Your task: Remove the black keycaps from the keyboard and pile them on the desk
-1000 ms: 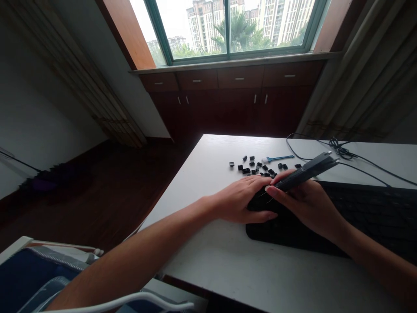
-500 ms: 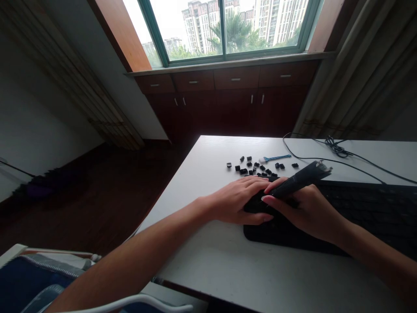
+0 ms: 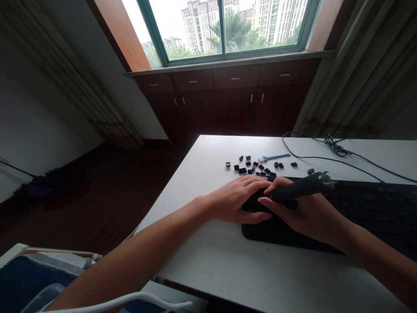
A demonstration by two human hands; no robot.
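Observation:
A black keyboard [image 3: 293, 242] lies on the white table, its left end towards me. My left hand [image 3: 239, 198] rests flat across that left end, fingers stretched out and thumb apart, covering part of the keys. Over the keys just beside it, my right hand [image 3: 301, 208] pinches a thick black brush [image 3: 296, 188] between thumb and fingers. The brush slants up to the right, with a pale, frayed, bristly tip at its upper end. Its lower end points at the keys, and my fingers partly hide it. Several loose black keycaps [image 3: 243, 170] are scattered beyond the keyboard.
A small blue brush [image 3: 276, 157] lies behind the keycaps. A black cable [image 3: 339, 150] runs bundled along the table's far right. A white-framed chair [image 3: 146, 298] stands at the front left. Cabinets [image 3: 228, 100] line the wall below the window.
The brush in my right hand has tipped lower, its bristly end swinging down and slightly right. A keycap behind it now shows. My left hand stays in place.

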